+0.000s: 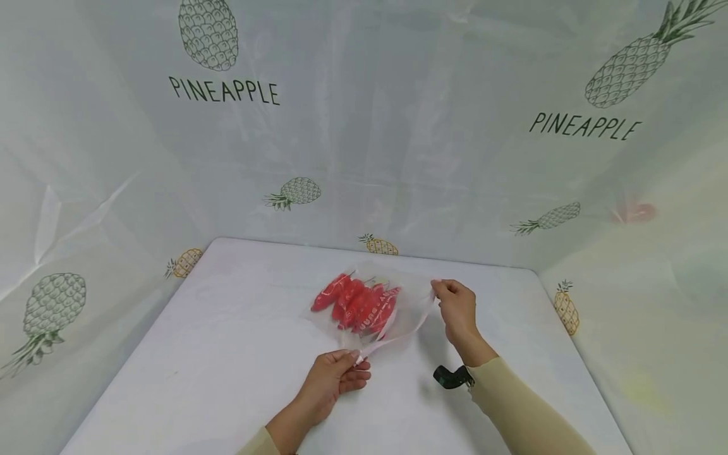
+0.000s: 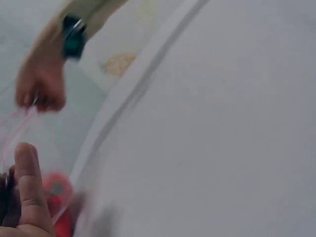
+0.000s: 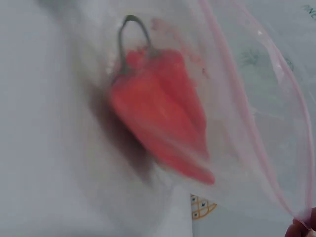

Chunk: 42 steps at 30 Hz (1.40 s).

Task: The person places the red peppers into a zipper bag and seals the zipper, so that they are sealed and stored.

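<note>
A clear zip bag [image 1: 418,303] with several red chili peppers [image 1: 352,302] inside is stretched between both hands over the white table. My left hand [image 1: 332,382] pinches the near corner of its mouth between thumb and fingers. At the far right corner, my right hand [image 1: 457,309] pinches the other end of the mouth. In the right wrist view, the pink zip edges [image 3: 242,103] stand apart, so the bag mouth gapes. Green curved stems show on the peppers [image 3: 158,108] there. The left wrist view has the right hand [image 2: 42,84] gripping the bag edge.
The white table [image 1: 227,379] has rounded far corners. Pale plastic sheeting [image 1: 387,139] printed with pineapples hangs round its back and sides. A dark wrist camera [image 1: 452,377] sits on the right wrist, just above the table.
</note>
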Each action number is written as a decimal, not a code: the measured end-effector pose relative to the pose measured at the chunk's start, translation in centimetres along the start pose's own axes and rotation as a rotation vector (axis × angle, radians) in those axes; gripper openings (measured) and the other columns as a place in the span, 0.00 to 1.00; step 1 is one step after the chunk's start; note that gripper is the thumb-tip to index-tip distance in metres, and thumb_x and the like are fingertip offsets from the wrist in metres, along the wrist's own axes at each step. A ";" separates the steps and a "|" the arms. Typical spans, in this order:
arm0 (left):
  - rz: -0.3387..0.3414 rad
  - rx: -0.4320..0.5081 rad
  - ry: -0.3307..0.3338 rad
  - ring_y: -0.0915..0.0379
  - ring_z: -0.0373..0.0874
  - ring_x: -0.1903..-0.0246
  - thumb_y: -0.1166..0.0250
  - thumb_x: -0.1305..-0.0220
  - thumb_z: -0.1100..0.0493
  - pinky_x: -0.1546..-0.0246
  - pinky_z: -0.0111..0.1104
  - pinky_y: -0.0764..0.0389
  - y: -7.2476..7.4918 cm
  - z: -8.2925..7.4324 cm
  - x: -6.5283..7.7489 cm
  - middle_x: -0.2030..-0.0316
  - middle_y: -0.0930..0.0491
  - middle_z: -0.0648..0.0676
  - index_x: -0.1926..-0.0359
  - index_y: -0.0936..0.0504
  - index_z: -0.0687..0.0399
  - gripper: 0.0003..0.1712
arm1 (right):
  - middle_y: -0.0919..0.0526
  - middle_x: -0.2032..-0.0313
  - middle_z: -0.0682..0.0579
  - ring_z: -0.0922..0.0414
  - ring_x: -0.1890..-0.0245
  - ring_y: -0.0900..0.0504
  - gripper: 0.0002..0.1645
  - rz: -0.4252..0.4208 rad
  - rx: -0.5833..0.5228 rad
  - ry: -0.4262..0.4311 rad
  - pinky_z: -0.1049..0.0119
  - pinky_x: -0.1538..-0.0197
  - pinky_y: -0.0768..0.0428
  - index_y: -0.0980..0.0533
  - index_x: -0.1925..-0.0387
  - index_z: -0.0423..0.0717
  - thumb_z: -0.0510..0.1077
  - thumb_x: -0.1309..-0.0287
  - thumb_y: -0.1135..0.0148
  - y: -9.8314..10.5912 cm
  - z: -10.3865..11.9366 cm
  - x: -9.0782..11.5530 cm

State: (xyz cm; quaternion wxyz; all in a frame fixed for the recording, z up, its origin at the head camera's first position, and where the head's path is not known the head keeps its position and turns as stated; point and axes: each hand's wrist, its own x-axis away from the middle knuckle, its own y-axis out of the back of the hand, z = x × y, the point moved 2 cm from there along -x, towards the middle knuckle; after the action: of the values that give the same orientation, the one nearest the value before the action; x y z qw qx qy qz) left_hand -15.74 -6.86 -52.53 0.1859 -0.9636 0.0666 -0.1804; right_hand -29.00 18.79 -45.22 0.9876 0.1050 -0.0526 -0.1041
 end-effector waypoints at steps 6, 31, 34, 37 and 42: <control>-0.110 -0.179 -0.096 0.11 0.41 0.62 0.38 0.20 0.55 0.57 0.33 0.09 3.4 -3.7 -1.7 0.55 0.11 0.63 0.43 0.18 0.73 0.22 | 0.19 0.57 0.50 0.51 0.52 0.24 0.20 0.041 0.038 -0.036 0.60 0.47 0.18 0.18 0.48 0.34 0.49 0.24 0.39 2.0 -1.5 1.7; -0.073 -0.386 0.047 0.13 0.39 0.66 0.39 0.20 0.53 0.61 0.29 0.10 10.5 -8.0 -2.6 0.59 0.13 0.60 0.45 0.20 0.75 0.23 | 0.13 0.60 0.43 0.52 0.59 0.19 0.15 0.354 -0.081 -0.228 0.64 0.56 0.16 0.18 0.54 0.32 0.43 0.25 0.37 0.1 -6.5 5.5; -0.050 -0.423 0.049 0.15 0.39 0.67 0.42 0.18 0.54 0.62 0.29 0.10 10.1 -7.7 -2.1 0.61 0.13 0.58 0.46 0.20 0.77 0.23 | 0.14 0.59 0.43 0.52 0.59 0.18 0.15 0.343 -0.073 -0.231 0.64 0.55 0.16 0.19 0.53 0.31 0.43 0.25 0.38 0.1 -6.6 5.4; -0.071 -0.469 0.023 0.19 0.40 0.69 0.45 0.17 0.55 0.65 0.29 0.11 9.5 -7.4 -1.9 0.66 0.17 0.56 0.51 0.20 0.76 0.22 | 0.14 0.59 0.43 0.52 0.59 0.18 0.16 0.343 -0.069 -0.234 0.64 0.55 0.16 0.20 0.52 0.30 0.43 0.25 0.38 0.2 -6.7 5.3; -0.166 -0.602 -0.078 0.28 0.42 0.74 0.48 0.16 0.54 0.73 0.30 0.18 8.6 -7.0 -2.0 0.72 0.25 0.53 0.58 0.22 0.70 0.21 | 0.14 0.59 0.43 0.52 0.60 0.19 0.15 0.328 -0.065 -0.231 0.64 0.56 0.16 0.19 0.53 0.31 0.43 0.25 0.38 0.4 -6.8 5.1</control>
State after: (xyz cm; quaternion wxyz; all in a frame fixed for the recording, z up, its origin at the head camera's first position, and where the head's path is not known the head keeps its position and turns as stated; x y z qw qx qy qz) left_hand -20.69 -16.74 -50.44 -0.1206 -0.9837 0.0310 -0.1301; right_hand -23.10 19.38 -51.36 0.9816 0.0503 -0.1788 0.0452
